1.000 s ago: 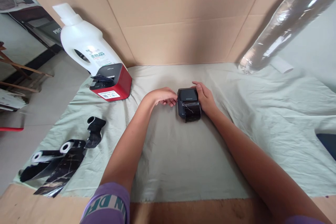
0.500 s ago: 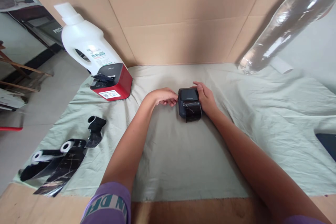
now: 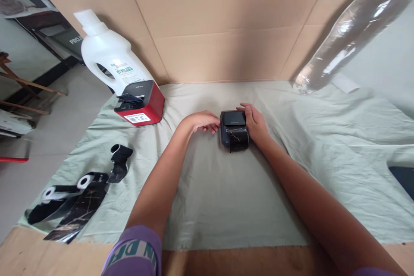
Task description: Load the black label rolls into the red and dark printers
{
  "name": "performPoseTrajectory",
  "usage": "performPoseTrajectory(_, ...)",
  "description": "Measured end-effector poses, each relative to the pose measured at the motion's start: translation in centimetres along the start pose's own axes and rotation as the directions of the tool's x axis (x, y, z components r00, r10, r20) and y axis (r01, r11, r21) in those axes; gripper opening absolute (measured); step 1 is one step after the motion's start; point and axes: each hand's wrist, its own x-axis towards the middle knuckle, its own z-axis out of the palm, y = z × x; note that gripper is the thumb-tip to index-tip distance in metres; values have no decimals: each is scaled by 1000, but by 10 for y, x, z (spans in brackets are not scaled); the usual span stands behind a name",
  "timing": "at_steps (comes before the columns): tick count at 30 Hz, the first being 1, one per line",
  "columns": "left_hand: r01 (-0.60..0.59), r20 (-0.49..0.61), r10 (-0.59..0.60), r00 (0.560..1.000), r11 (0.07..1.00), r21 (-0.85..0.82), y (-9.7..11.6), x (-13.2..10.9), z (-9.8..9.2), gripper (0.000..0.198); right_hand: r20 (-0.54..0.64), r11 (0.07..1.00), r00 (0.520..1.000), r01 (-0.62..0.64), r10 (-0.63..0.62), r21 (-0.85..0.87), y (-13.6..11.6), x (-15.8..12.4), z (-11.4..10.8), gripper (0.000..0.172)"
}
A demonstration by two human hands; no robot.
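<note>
My right grip (image 3: pixel 256 124) clasped one black device (image 3: pixel 234 130); whether my left grip (image 3: pixel 203 120) pinched, I couldn't tell. Three rolls (image 3: pixel 121 153) lay near left.

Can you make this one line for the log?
left hand: at left side of black device | right hand: against its right side | device: on pale green cloth
</note>
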Motion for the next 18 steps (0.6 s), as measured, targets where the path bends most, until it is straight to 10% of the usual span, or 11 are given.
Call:
performPoseTrajectory(10,-30,-16,33,999,985,168,6,-17,-9,9,-29,999,999,-13,14,37,2,1,0,62)
performPoseTrajectory(18,-375,65,407,911,751,543,70,-173,60,20,-47,999,999,25,-23,26,7,3,0,67)
